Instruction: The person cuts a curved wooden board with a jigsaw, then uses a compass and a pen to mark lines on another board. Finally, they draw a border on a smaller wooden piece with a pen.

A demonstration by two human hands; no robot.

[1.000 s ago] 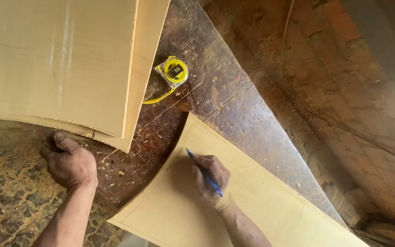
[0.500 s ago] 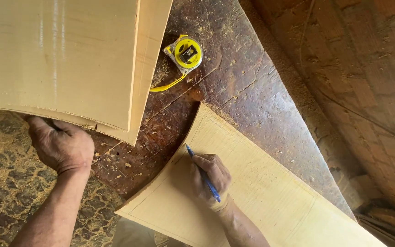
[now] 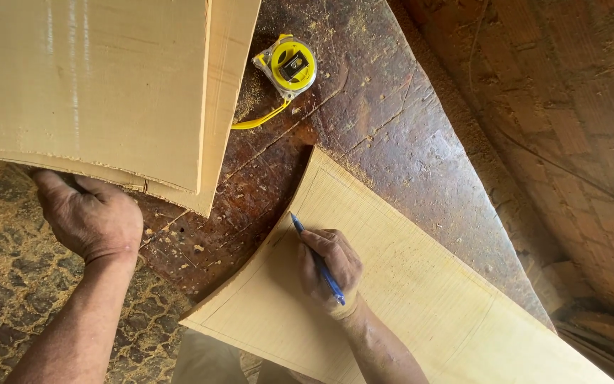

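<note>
**Marking out the curved sheet: lines partly drawn**

My right hand [image 3: 330, 264] rests on the thin, pale wooden sheet [image 3: 421, 299] that lies across the near right of the bench [image 3: 385, 121], its fingers closed around a blue pen [image 3: 318, 259] whose tip touches the sheet close to its curved left edge. A faint drawn line already runs just inside that curved edge and along the near edge, and another shows toward the right end of the sheet, so I judge the outline largely laid in, with the stretch under the pen tip the part in hand. How much of the far edge is marked I cannot tell; the line there is too faint.

My left hand [image 3: 90, 217] is at the near left, fingers curled under the lower edge of the stacked pale boards [image 3: 94, 92] that overhang the bench; whether they grip or only press I cannot tell. A yellow tape measure [image 3: 289, 65] lies at the far side with a short length of tape pulled out, well apart from both hands. Sawdust covers the floor [image 3: 8, 299] below. No cutting shows on the sheet.
</note>
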